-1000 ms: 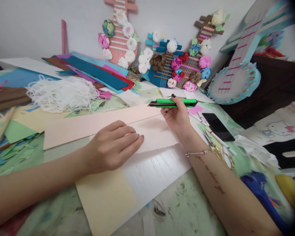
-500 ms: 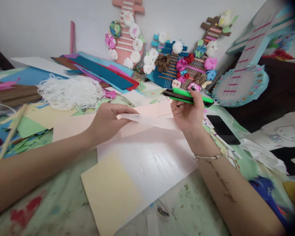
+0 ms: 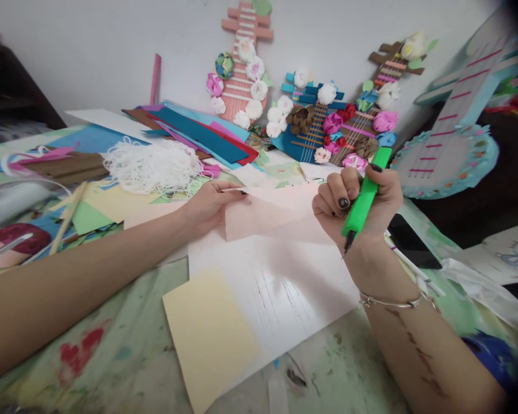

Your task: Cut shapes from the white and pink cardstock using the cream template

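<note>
Since the earlier frame the cutter (image 3: 362, 198) has swung from lying level across the fingers to standing nearly upright, its blade tip now pointing down toward the wrist, and the pink sheet (image 3: 270, 215) has been lifted and drawn toward the centre of the frame. The right hand (image 3: 357, 202) is closed in a fist around the cutter's green body, at centre right. The left hand (image 3: 210, 202), just left of centre, pinches the pink sheet's left edge between thumb and fingers, so that the sheet tilts up off the tabletop (image 3: 125, 356). The sheet spans the gap between the two hands; whether its right end touches the right hand is hard to tell. Beneath it lies a white sheet (image 3: 280, 293) scored with cut lines, and a pale yellow card (image 3: 209, 336) overlaps that sheet's lower left corner. A tangle of white string (image 3: 155, 165) sits at upper left, with a fan of coloured paper (image 3: 202, 135) behind it. Paper guitars with paper flowers (image 3: 311, 123) lean on the wall at top centre. A black phone (image 3: 412, 241) lies just right of the right wrist, which wears a thin bracelet (image 3: 391, 301).
</note>
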Demonstrator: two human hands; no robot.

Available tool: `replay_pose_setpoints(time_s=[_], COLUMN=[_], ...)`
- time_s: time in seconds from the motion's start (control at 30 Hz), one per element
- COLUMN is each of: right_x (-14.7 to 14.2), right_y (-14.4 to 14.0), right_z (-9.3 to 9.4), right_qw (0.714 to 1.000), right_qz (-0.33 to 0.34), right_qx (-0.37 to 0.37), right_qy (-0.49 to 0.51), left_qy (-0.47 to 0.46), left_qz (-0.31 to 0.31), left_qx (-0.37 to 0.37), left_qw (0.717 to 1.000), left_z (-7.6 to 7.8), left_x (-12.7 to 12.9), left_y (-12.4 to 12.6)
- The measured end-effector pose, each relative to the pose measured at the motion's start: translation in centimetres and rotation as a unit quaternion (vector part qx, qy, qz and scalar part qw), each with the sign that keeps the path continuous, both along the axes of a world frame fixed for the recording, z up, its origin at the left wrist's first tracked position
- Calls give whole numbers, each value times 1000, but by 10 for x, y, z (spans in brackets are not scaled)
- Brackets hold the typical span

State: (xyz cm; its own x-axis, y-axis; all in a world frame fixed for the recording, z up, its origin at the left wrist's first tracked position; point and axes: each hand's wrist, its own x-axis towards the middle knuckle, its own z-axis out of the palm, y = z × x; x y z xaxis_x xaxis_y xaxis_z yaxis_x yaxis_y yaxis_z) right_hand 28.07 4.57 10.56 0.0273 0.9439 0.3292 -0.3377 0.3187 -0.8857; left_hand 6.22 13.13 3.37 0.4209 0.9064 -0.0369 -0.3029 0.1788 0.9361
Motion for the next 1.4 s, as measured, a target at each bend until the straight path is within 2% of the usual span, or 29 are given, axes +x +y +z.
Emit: replay_pose_setpoints(time_s=[0.17,0.3,0.4,0.43,0.47,0.5,0.57,0.63,0.67,0.7,0.77,0.9,1.0,1.07,1.2,1.4], right_x=[1,4,6,5,4,2,-3,-9,-11,-12,-12,-9,-8,-6,-3,-2], right_y=[2,1,-6,-10,-14,-18,-24,-25,-24,-23,-19,-16,-15,-14,-10,-5], right_z=[-2,2,14,18,21,22,20,11,6,1,-8,-15,-19,-21,-24,-21], right_qw=[1000,998,972,943,895,833,693,580,539,519,509,513,508,516,533,529], right_qz=[-23,52,132,166,202,221,207,174,161,145,126,125,99,89,112,121], right_qx=[-3,14,-1,-31,-75,-110,-93,-95,-97,-93,-86,-108,-130,-123,-100,-137], right_qy=[-10,-44,-193,-285,-392,-496,-684,-790,-821,-837,-847,-843,-846,-843,-833,-829], left_qy=[-13,-28,-42,-46,-49,-52,-58,-63,-65,-67,-68,-71,-71,-72,-71,-69], left_qz=[-21,-36,-40,-42,-43,-45,-47,-46,-46,-46,-48,-49,-51,-52,-55,-62], left_qx=[-15,-33,-41,-44,-48,-52,-60,-67,-70,-74,-80,-87,-90,-91,-92,-90], left_qw=[1000,998,997,997,997,996,995,995,994,994,993,993,992,992,992,992], left_z=[2,2,1,0,0,0,-1,-2,-2,-3,-3,-3,-3,-4,-4,-3], left_x=[1,1,-1,-1,-2,-2,-3,-3,-3,-3,-3,-2,-1,-1,-1,-2], left_y=[1,4,7,7,8,8,8,8,7,7,6,4,3,3,3,3])
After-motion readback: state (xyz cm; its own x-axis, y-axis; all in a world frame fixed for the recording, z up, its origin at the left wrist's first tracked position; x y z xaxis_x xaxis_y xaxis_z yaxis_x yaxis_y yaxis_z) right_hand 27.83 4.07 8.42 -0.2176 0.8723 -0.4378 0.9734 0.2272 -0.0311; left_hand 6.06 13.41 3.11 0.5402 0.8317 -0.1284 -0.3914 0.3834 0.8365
